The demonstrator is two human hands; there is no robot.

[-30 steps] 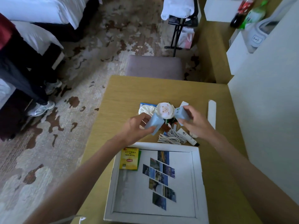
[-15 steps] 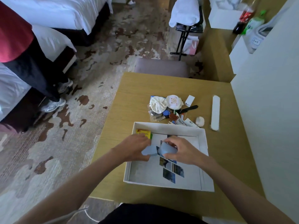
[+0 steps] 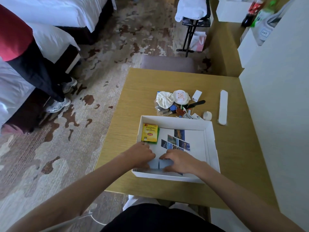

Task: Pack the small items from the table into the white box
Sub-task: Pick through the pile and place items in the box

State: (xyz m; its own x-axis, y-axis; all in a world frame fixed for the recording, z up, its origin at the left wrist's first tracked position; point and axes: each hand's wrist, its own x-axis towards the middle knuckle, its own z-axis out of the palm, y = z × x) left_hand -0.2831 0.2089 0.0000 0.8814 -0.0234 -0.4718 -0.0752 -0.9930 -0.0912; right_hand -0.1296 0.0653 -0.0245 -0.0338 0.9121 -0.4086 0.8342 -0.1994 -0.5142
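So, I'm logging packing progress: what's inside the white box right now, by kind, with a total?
Pale blue packets, under the left hand and right hand: 2
Yellow tea packet: 1
Green packet, mostly hidden under the yellow one: 1
Total in the box: 4

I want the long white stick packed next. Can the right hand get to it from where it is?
Probably yes. The right hand is busy with a blue packet in the box, but the white stick lies alone on bare table with nothing blocking it.
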